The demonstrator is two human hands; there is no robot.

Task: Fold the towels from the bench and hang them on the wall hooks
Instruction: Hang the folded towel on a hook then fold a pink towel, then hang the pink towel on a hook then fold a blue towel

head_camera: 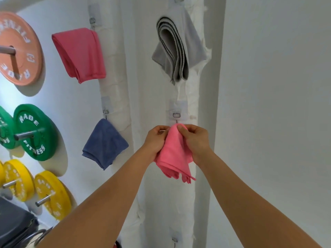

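Pinching the pink towel (174,154) with both my left hand (156,140) and right hand (194,142), fingers clamped near its top, I steer it onto the wall hook (176,117) just above.

The towel (172,153) held at the lower hook (176,115) is bright pink, plain. A deeper pink towel (80,52) hangs upper left, a plain blue towel (104,143) below it, and a light grey towel (176,49) with dark edging upper right. The wall (268,86) is white. The plates: one orange (18,49), one green (33,132), one yellow (52,195), each with white lettering.
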